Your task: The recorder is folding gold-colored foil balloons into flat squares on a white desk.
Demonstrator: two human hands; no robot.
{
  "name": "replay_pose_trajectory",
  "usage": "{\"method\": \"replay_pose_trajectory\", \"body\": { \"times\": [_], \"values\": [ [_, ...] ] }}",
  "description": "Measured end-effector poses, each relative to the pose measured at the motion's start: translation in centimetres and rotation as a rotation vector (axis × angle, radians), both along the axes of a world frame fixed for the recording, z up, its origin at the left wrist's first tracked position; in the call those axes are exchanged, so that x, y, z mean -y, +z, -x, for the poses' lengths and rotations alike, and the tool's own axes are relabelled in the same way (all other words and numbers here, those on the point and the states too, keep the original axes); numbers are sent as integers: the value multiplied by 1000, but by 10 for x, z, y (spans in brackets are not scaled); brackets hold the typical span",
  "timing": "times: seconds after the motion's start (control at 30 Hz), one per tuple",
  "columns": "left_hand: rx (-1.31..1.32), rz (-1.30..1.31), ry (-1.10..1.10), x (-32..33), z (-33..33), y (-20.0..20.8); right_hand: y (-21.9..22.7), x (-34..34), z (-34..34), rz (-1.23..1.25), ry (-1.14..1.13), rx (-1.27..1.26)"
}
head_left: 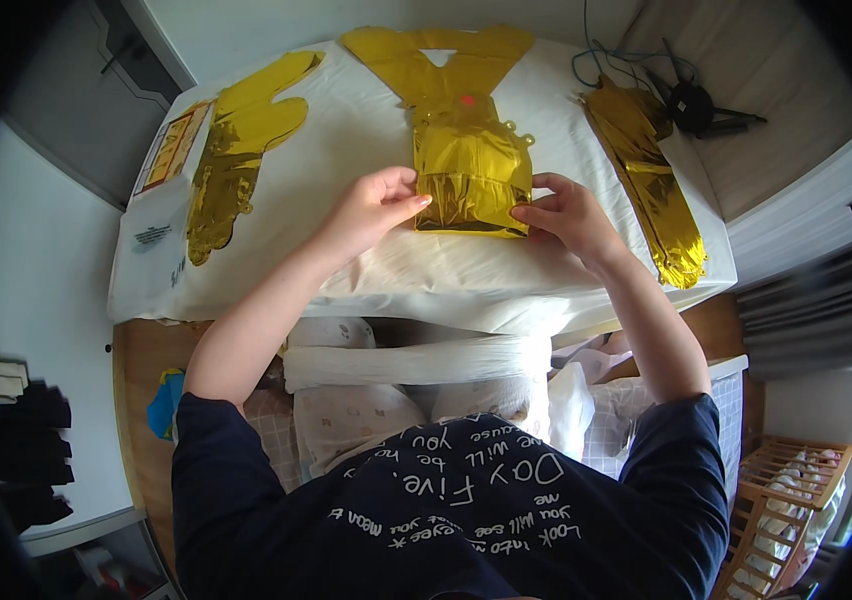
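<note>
At 12 o'clock, gold foil piece [471, 150]: metallic-looking film, highly glossy, crinkled toward its nearer end. At 10 o'clock, gold foil cut-out [231, 165], similarly lustrous, beside a clear, shiny plastic bag [154, 236]. At 2 o'clock, gold foil stack [646, 180], bright and wrinkled, and black device [691, 105], apparently plastic. Underlying cover [346, 120]: white, matt cloth. At 3 o'clock, curtain [811, 320]: pleated fabric; at 4, slatted cot [781, 488]: wood; at 6, shirt [316, 550]: matt cloth.
</note>
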State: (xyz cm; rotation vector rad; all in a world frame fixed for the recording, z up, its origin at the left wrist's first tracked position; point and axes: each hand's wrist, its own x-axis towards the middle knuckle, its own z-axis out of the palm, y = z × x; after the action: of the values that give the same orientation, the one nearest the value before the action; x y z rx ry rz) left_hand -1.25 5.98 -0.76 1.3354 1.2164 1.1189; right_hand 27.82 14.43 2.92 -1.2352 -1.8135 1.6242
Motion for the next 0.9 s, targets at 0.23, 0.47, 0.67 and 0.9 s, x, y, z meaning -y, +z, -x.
{"method": "replay_pose_trajectory", "body": {
  "times": [0.23,0.47,0.67,0.9],
  "values": [
    [-276,33,102,4,-6,16,5,-10,2,-4,62,91],
    [-292,57,82,0,-3,17,9,-12,10,32,54,131],
    [-365,80,46,6,-4,30,8,-13,10,48,34,148],
    [-429,35,30,13,-6,31,7,-11,13,27,25,174]
  ]
}}
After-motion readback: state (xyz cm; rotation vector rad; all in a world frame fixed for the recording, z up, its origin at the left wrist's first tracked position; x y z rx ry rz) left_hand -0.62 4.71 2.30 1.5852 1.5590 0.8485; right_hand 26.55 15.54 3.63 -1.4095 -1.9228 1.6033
